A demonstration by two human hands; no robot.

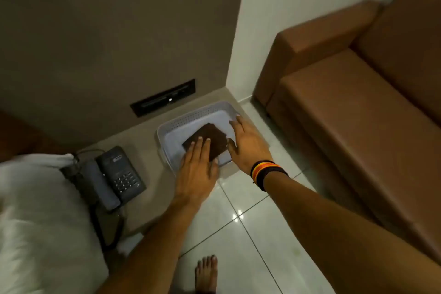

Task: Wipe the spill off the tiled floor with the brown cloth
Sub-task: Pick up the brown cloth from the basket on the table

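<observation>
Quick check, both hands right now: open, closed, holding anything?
Left hand: open, fingers flat on the brown cloth in the basket, not gripping.
Right hand: open, spread beside the cloth, holding nothing.

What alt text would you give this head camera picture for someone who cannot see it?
Two bare hands, left hand and right hand, reach over a folded brown cloth lying in a pale basket on a bedside ledge. A telephone sits left, a brown sofa right, glossy tiled floor below.
</observation>
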